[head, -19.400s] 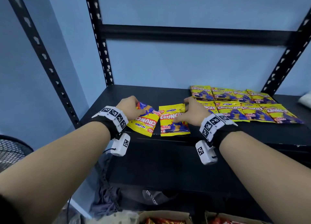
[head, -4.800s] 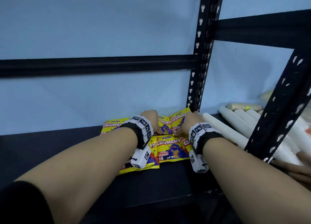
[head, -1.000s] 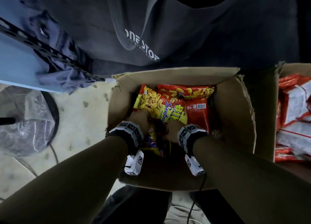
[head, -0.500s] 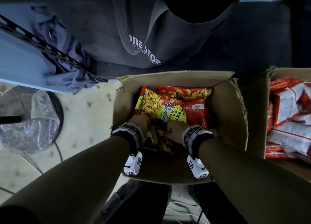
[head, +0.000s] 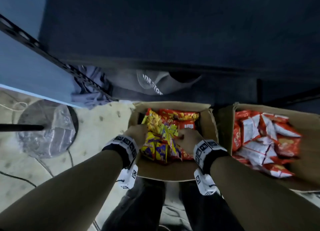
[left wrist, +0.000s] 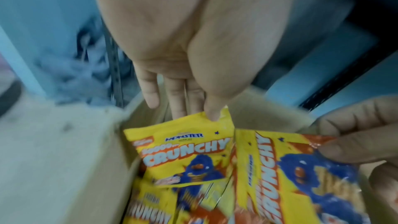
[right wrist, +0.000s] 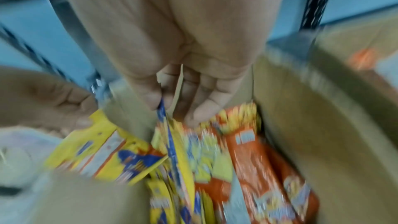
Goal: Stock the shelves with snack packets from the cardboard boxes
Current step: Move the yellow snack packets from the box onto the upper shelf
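Both hands are over the open cardboard box (head: pixel 173 173) on the floor. My left hand (head: pixel 136 133) pinches the top edge of a yellow "Crunchy" packet (left wrist: pixel 185 152) between thumb and fingers (left wrist: pixel 212 113). My right hand (head: pixel 187 138) pinches the top of another yellow packet (left wrist: pixel 290 168), which hangs edge-on in the blurred right wrist view. More yellow packets (head: pixel 155 147) bunch between the two hands. A large peanut packet (head: pixel 154 121) and red packets (head: pixel 181 116) lie deeper in the box.
A second cardboard box (head: pixel 223 126) at the right holds several red and white packets (head: pixel 259 140). A black shelf upright (head: pixel 52 57) and a grey bag (head: pixel 152 85) sit behind the boxes. A plastic-wrapped fan base (head: pixel 46 128) stands on the floor at the left.
Both hands have risen from deep in the box with yellow packets in them. The head view has tilted up, and the second box now shows more fully.
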`<action>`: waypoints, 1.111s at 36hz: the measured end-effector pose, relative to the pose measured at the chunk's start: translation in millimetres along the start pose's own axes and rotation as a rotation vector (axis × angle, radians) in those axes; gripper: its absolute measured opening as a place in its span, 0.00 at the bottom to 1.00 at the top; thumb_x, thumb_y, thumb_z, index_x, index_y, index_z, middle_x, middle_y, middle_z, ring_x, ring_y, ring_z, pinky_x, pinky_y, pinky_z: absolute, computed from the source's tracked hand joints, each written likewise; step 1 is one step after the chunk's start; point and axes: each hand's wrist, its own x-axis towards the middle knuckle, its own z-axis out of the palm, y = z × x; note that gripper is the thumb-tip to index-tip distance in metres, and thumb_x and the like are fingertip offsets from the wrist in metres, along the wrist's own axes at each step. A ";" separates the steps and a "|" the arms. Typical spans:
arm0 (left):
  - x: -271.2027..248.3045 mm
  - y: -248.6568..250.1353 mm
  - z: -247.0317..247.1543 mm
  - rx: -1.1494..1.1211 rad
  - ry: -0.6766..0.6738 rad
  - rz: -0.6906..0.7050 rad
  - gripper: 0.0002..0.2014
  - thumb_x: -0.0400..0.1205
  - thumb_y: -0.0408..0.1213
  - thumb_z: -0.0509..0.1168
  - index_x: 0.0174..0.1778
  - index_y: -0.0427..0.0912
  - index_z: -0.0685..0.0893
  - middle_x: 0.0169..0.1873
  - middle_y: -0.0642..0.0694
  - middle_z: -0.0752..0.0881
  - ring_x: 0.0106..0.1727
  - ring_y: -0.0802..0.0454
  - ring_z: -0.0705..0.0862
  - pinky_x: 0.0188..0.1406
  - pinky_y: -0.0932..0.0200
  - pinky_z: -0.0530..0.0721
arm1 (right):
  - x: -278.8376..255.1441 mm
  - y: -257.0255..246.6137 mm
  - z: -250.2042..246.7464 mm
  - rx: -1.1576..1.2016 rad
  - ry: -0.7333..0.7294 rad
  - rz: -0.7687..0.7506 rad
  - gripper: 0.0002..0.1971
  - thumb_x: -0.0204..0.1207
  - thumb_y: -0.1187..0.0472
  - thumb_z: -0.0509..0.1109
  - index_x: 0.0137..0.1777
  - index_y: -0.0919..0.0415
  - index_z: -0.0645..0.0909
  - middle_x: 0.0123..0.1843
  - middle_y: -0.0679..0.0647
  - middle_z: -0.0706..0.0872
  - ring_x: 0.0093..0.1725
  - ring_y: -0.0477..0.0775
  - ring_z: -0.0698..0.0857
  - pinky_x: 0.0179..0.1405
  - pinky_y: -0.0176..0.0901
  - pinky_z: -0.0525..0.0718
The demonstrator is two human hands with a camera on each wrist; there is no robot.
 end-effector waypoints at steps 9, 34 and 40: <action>-110.5 20.1 -114.6 -0.109 0.141 0.032 0.09 0.83 0.33 0.63 0.39 0.51 0.78 0.44 0.46 0.89 0.44 0.47 0.83 0.46 0.54 0.80 | -96.2 -75.1 -100.2 -0.104 0.179 -0.010 0.08 0.77 0.58 0.76 0.45 0.51 0.77 0.40 0.47 0.84 0.40 0.46 0.82 0.40 0.44 0.83; -365.8 86.8 -369.7 -0.362 0.668 0.368 0.05 0.87 0.41 0.67 0.45 0.55 0.83 0.37 0.58 0.88 0.40 0.62 0.85 0.43 0.58 0.85 | -361.0 -269.3 -315.1 -0.178 0.419 -0.512 0.07 0.82 0.55 0.71 0.43 0.48 0.80 0.39 0.48 0.88 0.34 0.48 0.86 0.34 0.43 0.82; -399.9 105.3 -423.6 -0.351 0.802 0.455 0.05 0.87 0.42 0.67 0.45 0.54 0.84 0.38 0.58 0.87 0.41 0.62 0.85 0.42 0.59 0.85 | -397.9 -281.8 -348.9 -0.124 0.551 -0.633 0.06 0.85 0.53 0.69 0.46 0.45 0.77 0.40 0.45 0.89 0.36 0.43 0.87 0.34 0.41 0.83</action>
